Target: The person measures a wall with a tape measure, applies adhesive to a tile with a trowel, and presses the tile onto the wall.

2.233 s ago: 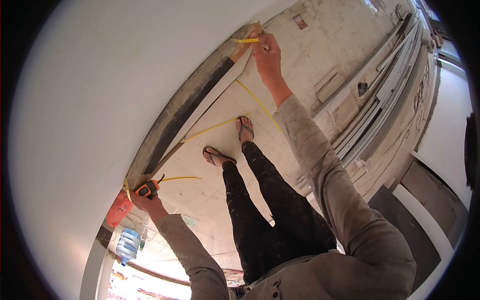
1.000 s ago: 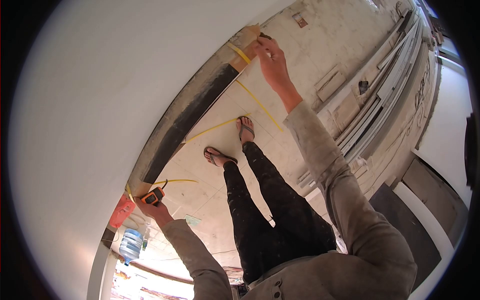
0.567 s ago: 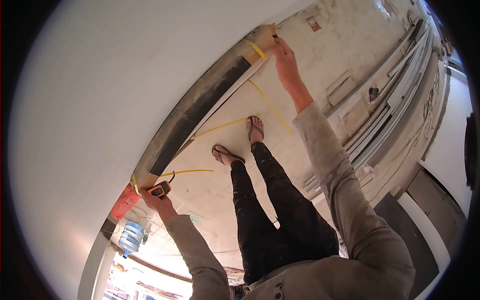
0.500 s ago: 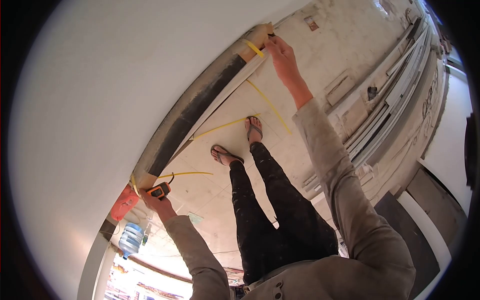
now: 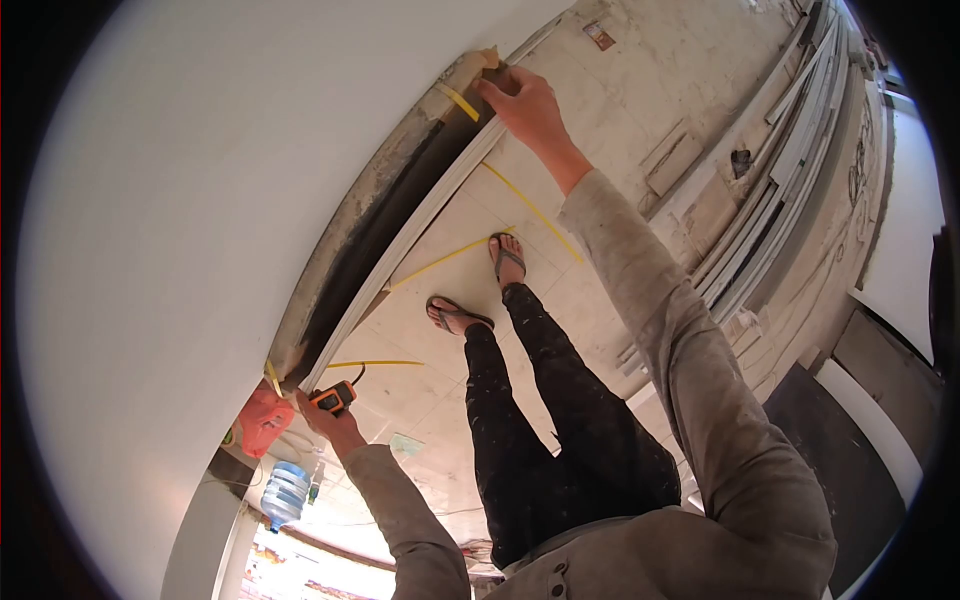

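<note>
I look down along a big white panel point(image 5: 200, 180) with a dark, dusty edge point(image 5: 375, 225). My right hand point(image 5: 525, 105) grips the far corner of that edge, next to a strip of yellow tape point(image 5: 458, 100). My left hand point(image 5: 322, 418) is at the near corner and holds an orange tape measure point(image 5: 333, 397); its yellow blade point(image 5: 375, 364) loops out over the floor. Another yellow strip point(image 5: 272, 378) crosses the near corner.
My legs and sandalled feet point(image 5: 470, 290) stand on pale floor tiles point(image 5: 440, 230). Long white strips and boards point(image 5: 790, 170) are stacked at the right. A red object point(image 5: 262, 420) and a blue water bottle point(image 5: 285, 493) lie near the left hand.
The view shifted and the dark edge now looks narrower. My right hand moved from fingering the corner to gripping it. My left hand stayed at the near corner with the tape measure.
</note>
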`<control>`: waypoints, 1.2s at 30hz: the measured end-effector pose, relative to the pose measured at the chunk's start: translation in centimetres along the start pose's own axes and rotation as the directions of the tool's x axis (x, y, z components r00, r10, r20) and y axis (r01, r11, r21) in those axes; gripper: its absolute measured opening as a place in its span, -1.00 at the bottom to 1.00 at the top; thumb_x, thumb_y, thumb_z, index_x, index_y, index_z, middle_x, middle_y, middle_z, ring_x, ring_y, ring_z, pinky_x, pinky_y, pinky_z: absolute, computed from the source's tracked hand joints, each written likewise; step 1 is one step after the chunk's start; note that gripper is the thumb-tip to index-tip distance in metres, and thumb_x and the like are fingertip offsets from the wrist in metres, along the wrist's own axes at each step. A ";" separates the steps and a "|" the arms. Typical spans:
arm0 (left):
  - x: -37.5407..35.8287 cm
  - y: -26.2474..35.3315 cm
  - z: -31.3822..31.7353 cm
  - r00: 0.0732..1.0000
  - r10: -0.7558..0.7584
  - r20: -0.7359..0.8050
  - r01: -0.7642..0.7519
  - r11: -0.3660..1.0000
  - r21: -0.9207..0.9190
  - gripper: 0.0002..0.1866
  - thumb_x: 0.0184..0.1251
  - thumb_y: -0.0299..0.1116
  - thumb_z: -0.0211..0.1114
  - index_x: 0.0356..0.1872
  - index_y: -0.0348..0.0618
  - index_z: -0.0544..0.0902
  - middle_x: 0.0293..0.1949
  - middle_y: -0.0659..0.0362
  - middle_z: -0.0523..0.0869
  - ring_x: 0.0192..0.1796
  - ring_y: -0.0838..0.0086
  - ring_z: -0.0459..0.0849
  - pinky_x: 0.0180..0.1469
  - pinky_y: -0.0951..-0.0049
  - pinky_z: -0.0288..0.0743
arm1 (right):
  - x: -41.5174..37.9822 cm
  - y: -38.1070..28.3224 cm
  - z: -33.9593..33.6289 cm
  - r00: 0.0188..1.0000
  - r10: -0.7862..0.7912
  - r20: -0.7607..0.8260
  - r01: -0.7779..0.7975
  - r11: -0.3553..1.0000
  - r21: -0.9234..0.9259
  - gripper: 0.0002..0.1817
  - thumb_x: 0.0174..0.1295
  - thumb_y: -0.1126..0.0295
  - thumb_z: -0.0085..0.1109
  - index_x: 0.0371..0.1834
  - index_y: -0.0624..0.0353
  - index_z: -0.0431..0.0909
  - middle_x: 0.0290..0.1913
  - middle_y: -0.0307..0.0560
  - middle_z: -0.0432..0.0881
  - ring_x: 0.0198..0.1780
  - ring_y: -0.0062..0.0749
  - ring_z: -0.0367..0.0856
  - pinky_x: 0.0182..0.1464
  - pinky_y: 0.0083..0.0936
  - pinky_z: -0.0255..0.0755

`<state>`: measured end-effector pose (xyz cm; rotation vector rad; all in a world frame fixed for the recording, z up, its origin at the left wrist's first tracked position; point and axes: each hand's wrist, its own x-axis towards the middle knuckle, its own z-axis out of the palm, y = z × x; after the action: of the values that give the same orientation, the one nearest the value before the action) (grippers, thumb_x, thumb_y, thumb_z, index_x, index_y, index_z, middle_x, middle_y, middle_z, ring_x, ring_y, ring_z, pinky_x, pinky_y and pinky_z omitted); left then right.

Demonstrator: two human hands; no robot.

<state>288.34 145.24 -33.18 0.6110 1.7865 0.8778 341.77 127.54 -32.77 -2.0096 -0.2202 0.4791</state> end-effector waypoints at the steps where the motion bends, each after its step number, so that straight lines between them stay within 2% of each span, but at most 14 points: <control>1: 0.0 0.0 -0.1 1.000 -0.003 -0.008 0.003 1.000 -0.013 -0.52 0.26 -0.05 0.36 0.08 -0.08 0.52 -0.21 0.21 0.53 -0.18 0.48 0.56 -0.16 0.37 0.59 | -0.1 0.4 0.4 0.984 -0.158 -0.084 0.157 0.987 -0.020 -0.66 0.14 0.14 0.31 -0.35 0.26 0.61 -0.42 -0.10 0.66 -0.46 -0.45 0.59 -0.33 -0.47 0.48; 4: 0.3 -0.2 -0.3 1.000 0.003 -0.007 -0.003 1.000 -0.011 -0.53 0.28 -0.07 0.35 0.10 -0.08 0.52 -0.20 0.22 0.54 -0.17 0.48 0.57 -0.15 0.37 0.60 | 0.6 0.9 0.3 0.984 -0.169 0.058 0.166 0.984 0.065 -0.62 0.14 0.23 0.28 -0.05 0.25 0.58 -0.15 -0.02 0.69 -0.17 -0.35 0.65 -0.10 -0.43 0.50; 5: 0.4 -0.2 -0.2 1.000 0.006 -0.012 -0.006 1.000 -0.016 -0.53 0.28 -0.07 0.35 0.10 -0.08 0.52 -0.20 0.22 0.54 -0.17 0.48 0.57 -0.15 0.37 0.60 | 0.8 1.0 0.3 0.983 -0.174 0.063 0.169 0.983 0.070 -0.62 0.14 0.23 0.28 -0.05 0.25 0.58 -0.15 -0.02 0.69 -0.17 -0.35 0.65 -0.10 -0.43 0.50; 7: 0.6 -0.2 0.1 1.000 0.011 0.011 -0.011 1.000 0.001 -0.76 0.32 0.02 0.28 -0.22 0.18 0.51 -0.39 0.35 0.51 -0.37 0.55 0.55 -0.33 0.33 0.52 | 1.5 1.3 0.4 0.980 -0.157 0.118 0.172 0.977 -0.129 -0.61 0.14 0.29 0.27 0.01 0.24 0.54 -0.11 -0.03 0.68 -0.02 -0.33 0.61 -0.04 -0.43 0.48; 12: 0.4 -0.1 0.0 0.998 0.023 0.061 -0.023 1.000 -0.007 -0.72 0.33 0.01 0.27 -0.21 0.08 0.51 -0.38 0.33 0.53 -0.36 0.53 0.57 -0.34 0.27 0.56 | 1.7 0.9 0.6 0.975 -0.175 0.137 0.183 0.982 -0.044 -0.59 0.17 0.40 0.27 0.08 0.27 0.46 -0.08 -0.06 0.67 -0.02 -0.38 0.62 0.04 -0.47 0.44; 14: 0.5 -0.3 -0.2 0.999 0.012 0.042 -0.011 1.000 -0.025 -0.62 0.32 -0.06 0.30 0.02 -0.04 0.54 -0.28 0.28 0.49 -0.23 0.50 0.54 -0.20 0.39 0.58 | 1.3 -0.3 0.1 0.976 -0.128 0.178 0.134 0.991 -0.027 -0.58 0.15 0.41 0.28 0.08 0.27 0.45 -0.07 -0.06 0.67 -0.02 -0.38 0.61 0.03 -0.47 0.44; 17: 0.0 -0.3 -0.1 0.997 0.039 0.063 -0.038 0.999 -0.008 -0.62 0.32 -0.05 0.29 0.01 -0.05 0.54 -0.27 0.27 0.49 -0.25 0.51 0.53 -0.25 0.41 0.57 | 1.1 -0.4 -0.1 0.962 -0.158 0.224 0.169 0.985 -0.028 -0.60 0.15 0.41 0.30 0.05 0.26 0.47 -0.08 -0.08 0.67 -0.05 -0.40 0.62 0.01 -0.46 0.45; 19: -0.3 -0.1 0.3 0.997 0.026 0.075 -0.024 0.999 -0.020 -0.63 0.33 -0.06 0.29 0.00 -0.04 0.54 -0.29 0.28 0.49 -0.26 0.51 0.54 -0.27 0.41 0.57 | 1.1 -0.5 0.2 0.959 -0.234 0.161 0.240 0.971 -0.016 -0.58 0.13 0.40 0.31 0.05 0.28 0.50 -0.10 -0.05 0.67 -0.07 -0.35 0.63 0.00 -0.44 0.47; 23: 0.7 0.0 0.2 0.994 0.027 0.103 -0.025 0.999 -0.020 -0.69 0.35 -0.08 0.26 -0.05 -0.02 0.54 -0.32 0.30 0.52 -0.30 0.52 0.56 -0.29 0.39 0.60 | 0.9 0.5 0.6 0.969 -0.180 0.168 0.191 0.980 -0.051 -0.45 0.07 0.33 0.35 0.17 0.23 0.47 0.03 0.01 0.63 0.07 -0.17 0.58 0.10 -0.34 0.43; 25: -0.7 0.7 1.2 0.993 0.081 0.084 -0.082 0.997 0.009 -0.72 0.35 -0.09 0.26 -0.08 0.00 0.54 -0.31 0.31 0.57 -0.31 0.51 0.60 -0.32 0.37 0.62 | 2.5 3.9 2.1 0.937 -0.349 -0.011 0.337 0.913 -0.231 -0.42 0.06 0.32 0.35 0.16 0.31 0.47 0.12 0.08 0.55 0.18 -0.07 0.48 0.18 -0.31 0.38; 29: -1.0 0.7 1.3 0.987 0.132 0.093 -0.136 0.990 0.034 -0.69 0.34 -0.11 0.30 -0.04 -0.03 0.57 -0.25 0.29 0.61 -0.32 0.51 0.63 -0.37 0.43 0.64 | 0.2 0.1 0.9 0.920 -0.389 0.057 0.393 0.909 -0.139 -0.42 0.04 0.33 0.35 0.14 0.36 0.47 0.17 0.11 0.47 0.23 -0.05 0.41 0.23 -0.29 0.34; 31: -1.0 0.7 1.1 0.990 0.122 0.065 -0.124 0.992 0.029 -0.68 0.33 -0.12 0.31 -0.02 -0.05 0.57 -0.25 0.28 0.61 -0.33 0.51 0.63 -0.39 0.44 0.64 | -0.1 -0.3 0.9 0.896 -0.445 0.003 0.436 0.877 -0.202 -0.43 0.03 0.34 0.35 0.13 0.35 0.48 0.13 0.11 0.48 0.19 -0.03 0.44 0.23 -0.30 0.35; 33: -1.3 0.9 1.5 0.993 0.111 0.047 -0.112 0.994 0.016 -0.67 0.33 -0.14 0.32 -0.01 -0.07 0.58 -0.24 0.27 0.62 -0.35 0.50 0.63 -0.41 0.44 0.64 | -0.3 -0.7 1.2 0.924 -0.383 0.017 0.382 0.915 -0.133 -0.41 0.00 0.34 0.37 0.12 0.37 0.48 0.17 0.12 0.44 0.22 -0.06 0.41 0.25 -0.31 0.32; 36: -1.3 1.1 1.6 0.991 0.116 0.061 -0.115 0.993 -0.015 -0.65 0.32 -0.17 0.34 0.03 -0.09 0.59 -0.21 0.25 0.64 -0.36 0.49 0.64 -0.45 0.42 0.67 | -1.1 -1.8 1.4 0.939 -0.337 -0.063 0.321 0.929 -0.184 -0.41 -0.01 0.30 0.40 0.10 0.37 0.49 0.05 0.08 0.55 0.08 -0.20 0.53 0.11 -0.36 0.42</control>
<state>290.33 145.39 -31.96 0.7326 1.7033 0.9367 340.31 129.18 -31.47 -2.1015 -0.5477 0.1549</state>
